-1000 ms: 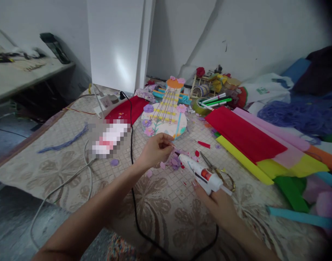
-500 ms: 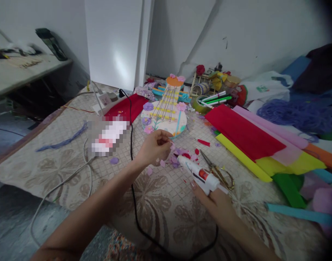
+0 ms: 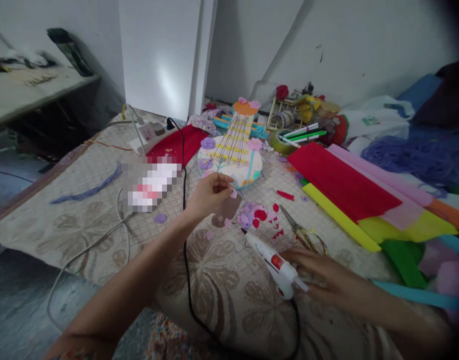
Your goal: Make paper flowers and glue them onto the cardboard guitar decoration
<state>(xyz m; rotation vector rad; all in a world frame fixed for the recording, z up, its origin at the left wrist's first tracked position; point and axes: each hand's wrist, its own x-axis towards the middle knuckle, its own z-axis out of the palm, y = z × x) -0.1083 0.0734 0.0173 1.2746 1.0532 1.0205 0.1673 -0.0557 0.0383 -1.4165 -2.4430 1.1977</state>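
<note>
My left hand point(image 3: 210, 195) is closed in a pinch on a small pink petal point(image 3: 233, 193), just in front of the decorated paper guitar point(image 3: 229, 157). Below it lies a loose heap of purple, pink and red petals point(image 3: 252, 215). A white hot glue gun point(image 3: 272, 260) rests on the tablecloth, nozzle pointing at the petals, its cord trailing toward me. Beside the glue gun my right hand point(image 3: 319, 267) is open, fingers loosely stretched at its right side and slightly blurred. Gold-handled scissors point(image 3: 306, 237) lie just beyond that hand.
Red, pink and yellow paper sheets point(image 3: 345, 185) cover the right side. A black cord point(image 3: 184, 200) crosses the table near my left forearm. A power strip point(image 3: 148, 132), purple string point(image 3: 90, 187) and a blurred-out patch point(image 3: 154, 185) are at left. Pens point(image 3: 304, 134) stand behind the papers.
My right hand has let go of the glue gun and drawn off to the right; the gun now lies lower on the table. The left hand keeps its pinch, almost unmoved.
</note>
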